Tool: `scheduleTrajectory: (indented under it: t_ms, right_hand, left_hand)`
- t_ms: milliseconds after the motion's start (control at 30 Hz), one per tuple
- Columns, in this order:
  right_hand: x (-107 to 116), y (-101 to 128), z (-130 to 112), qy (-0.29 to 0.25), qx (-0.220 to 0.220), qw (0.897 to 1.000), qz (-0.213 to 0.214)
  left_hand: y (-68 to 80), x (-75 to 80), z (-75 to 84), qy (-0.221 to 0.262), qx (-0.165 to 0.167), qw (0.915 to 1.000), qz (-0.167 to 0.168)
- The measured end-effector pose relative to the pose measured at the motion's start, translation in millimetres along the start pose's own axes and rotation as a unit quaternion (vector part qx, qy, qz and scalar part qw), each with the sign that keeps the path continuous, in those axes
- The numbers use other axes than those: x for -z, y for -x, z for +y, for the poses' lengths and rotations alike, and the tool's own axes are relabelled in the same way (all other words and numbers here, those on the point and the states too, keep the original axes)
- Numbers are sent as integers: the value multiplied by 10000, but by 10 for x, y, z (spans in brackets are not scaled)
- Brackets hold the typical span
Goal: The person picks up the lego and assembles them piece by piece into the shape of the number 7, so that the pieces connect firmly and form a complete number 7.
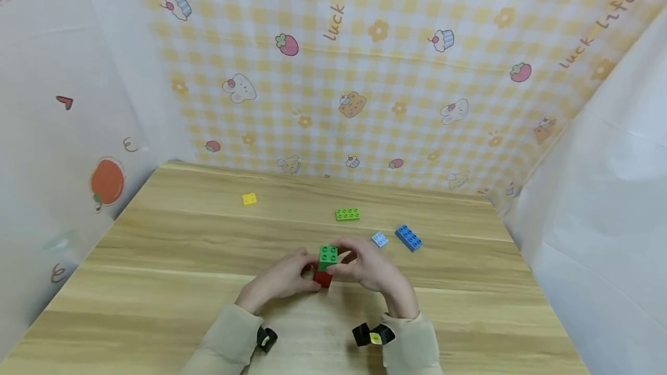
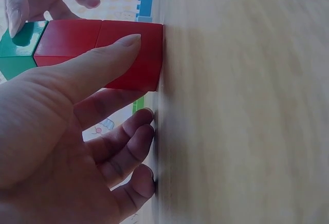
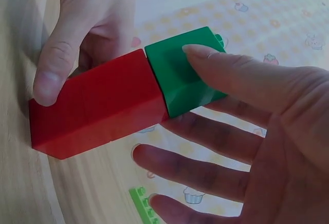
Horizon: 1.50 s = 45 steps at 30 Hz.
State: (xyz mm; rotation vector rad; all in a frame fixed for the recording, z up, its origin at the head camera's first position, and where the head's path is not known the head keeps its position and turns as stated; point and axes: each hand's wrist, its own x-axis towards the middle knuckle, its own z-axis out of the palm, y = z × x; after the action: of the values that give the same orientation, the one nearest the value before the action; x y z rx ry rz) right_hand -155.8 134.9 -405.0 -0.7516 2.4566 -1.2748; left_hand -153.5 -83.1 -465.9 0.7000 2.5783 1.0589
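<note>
A small tower stands upright on the table between the two hands: two red building bricks [image 2: 128, 54] one over the other, topped by a green brick [image 1: 327, 254] with studs on its upper face. Low on the tower, my left hand [image 1: 283, 275] pinches the bottom red brick, its thumb across one side and a finger behind. My right hand [image 1: 367, 265] holds the green brick between thumb and fingers. In the right wrist view the green brick [image 3: 185, 70] sits against the red one with a thin seam; its lower fingers spread free of the bricks.
Beyond the right hand lie a light blue brick [image 1: 380, 239] and a longer blue brick [image 1: 409, 238]. A lime green brick [image 1: 347, 214] is further back, and a yellow brick [image 1: 249, 198] lies at the back left. A patterned curtain [image 1: 323, 85] closes off the table's far edge.
</note>
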Motion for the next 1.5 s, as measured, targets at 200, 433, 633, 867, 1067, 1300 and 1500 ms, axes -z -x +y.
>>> scheduleTrajectory:
  t_ms: [200,433,633,867,1067,1300,1500]
  right_hand:
    - [-10,-9,37,-111,139,9998,-51]
    - [-13,-32,93,-189,316,9992,-167]
    - [-22,-45,113,-171,351,9990,-223]
    - [0,-32,115,-211,316,9987,-336]
    - [88,11,145,-592,79,9966,-560]
    - [279,111,232,-452,-41,9989,-90]
    - [474,142,295,-170,-215,9974,663]
  left_hand:
    - [3,-10,-16,-37,-9,10000,-4]
    - [20,-21,-39,-44,-11,10000,67]
    - [29,-19,-57,-35,60,10000,53]
    - [44,-6,-42,-48,31,10000,7]
    - [59,3,-47,-77,44,10000,11]
    - [57,1,-38,-117,150,9998,2]
    - [13,-30,-9,-71,20,10000,21]
